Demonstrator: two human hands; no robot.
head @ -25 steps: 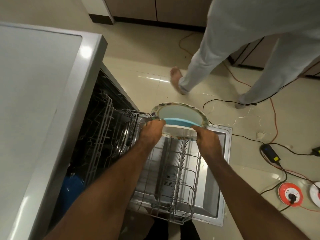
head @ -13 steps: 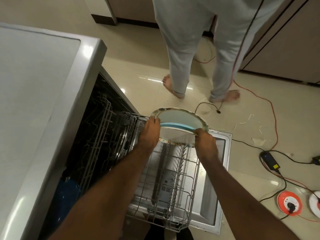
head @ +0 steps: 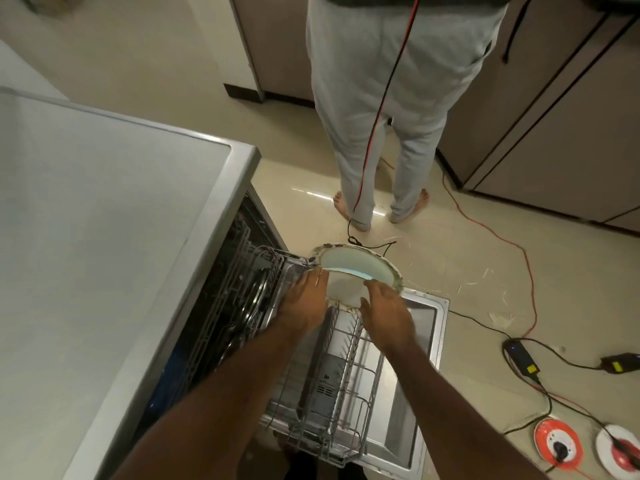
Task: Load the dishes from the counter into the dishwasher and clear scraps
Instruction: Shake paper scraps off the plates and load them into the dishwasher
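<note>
Two plates stand on edge at the far end of the pulled-out lower rack: a large plate with a patterned rim and pale blue centre, and a smaller white plate in front of it. My left hand grips the white plate's left edge. My right hand holds its right edge. The dishwasher door lies open flat under the rack. Dark dishes sit deeper in the dishwasher tub.
A grey counter fills the left. A person in grey trousers stands barefoot just beyond the door. Red and black cables, power adapters and round orange sockets lie on the floor at right. Brown cabinets stand behind.
The white plate has dropped lower into the rack with both hands following it down. The person behind has stepped left and now stands still facing away.
</note>
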